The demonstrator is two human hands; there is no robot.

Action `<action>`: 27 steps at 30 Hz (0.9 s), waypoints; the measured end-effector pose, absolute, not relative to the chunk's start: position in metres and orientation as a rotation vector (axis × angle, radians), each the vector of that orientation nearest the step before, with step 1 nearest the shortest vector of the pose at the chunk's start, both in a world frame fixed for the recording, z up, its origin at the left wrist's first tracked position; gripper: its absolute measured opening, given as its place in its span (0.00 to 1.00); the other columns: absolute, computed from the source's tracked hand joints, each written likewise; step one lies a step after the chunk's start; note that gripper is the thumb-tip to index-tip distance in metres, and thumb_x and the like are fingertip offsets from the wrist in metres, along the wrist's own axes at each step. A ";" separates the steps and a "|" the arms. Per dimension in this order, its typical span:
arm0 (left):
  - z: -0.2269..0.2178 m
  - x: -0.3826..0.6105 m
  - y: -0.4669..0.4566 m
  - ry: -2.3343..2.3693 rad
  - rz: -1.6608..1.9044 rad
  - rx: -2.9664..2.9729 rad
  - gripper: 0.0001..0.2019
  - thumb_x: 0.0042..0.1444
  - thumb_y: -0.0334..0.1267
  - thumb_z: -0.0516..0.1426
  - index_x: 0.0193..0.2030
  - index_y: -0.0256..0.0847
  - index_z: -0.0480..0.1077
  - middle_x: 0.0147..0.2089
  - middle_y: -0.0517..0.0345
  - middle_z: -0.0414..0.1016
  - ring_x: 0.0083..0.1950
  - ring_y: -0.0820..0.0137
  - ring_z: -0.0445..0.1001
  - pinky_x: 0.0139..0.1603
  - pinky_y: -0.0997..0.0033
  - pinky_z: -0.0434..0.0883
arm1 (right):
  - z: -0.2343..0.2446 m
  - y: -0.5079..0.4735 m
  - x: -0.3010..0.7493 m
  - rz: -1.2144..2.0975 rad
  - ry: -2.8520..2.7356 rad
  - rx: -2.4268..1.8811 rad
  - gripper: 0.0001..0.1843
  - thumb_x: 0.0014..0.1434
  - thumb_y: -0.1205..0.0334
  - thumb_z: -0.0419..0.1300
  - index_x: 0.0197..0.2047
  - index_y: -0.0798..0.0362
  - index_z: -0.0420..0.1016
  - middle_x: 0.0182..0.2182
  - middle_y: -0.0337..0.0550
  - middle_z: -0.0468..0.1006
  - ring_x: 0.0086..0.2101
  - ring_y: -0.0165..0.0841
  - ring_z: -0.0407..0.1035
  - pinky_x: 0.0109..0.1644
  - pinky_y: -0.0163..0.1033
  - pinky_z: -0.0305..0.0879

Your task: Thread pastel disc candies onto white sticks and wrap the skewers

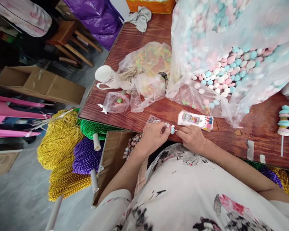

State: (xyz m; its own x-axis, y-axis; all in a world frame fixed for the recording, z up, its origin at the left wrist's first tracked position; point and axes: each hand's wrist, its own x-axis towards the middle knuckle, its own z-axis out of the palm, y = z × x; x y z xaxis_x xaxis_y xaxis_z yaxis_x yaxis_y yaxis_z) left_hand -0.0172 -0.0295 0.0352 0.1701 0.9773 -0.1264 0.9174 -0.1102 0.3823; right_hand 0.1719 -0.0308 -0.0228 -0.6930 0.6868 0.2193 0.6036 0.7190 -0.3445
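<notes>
As left hand (154, 137) and right hand (192, 138) meet, both seemingly pinch the pastel candy (172, 129) between them

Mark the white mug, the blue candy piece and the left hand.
white mug (109, 80): head view, side wall.
blue candy piece (172, 130): head view, its rounded face.
left hand (154, 136): head view, back of the hand.

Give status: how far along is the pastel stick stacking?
Done: two stacked sticks lie at far right. In hand: left hand and right hand pinch one pastel piece between them. Left: a big bag, mostly full of loose pieces.
</notes>
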 end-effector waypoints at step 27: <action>0.041 -0.004 -0.058 1.564 0.273 2.506 0.08 0.54 0.28 0.49 0.27 0.40 0.64 0.27 0.55 0.69 0.32 0.67 0.66 0.34 0.67 0.60 | -0.010 -0.042 0.163 0.493 -2.414 -1.154 0.10 0.58 0.70 0.51 0.30 0.56 0.72 0.24 0.42 0.76 0.25 0.29 0.63 0.29 0.38 0.42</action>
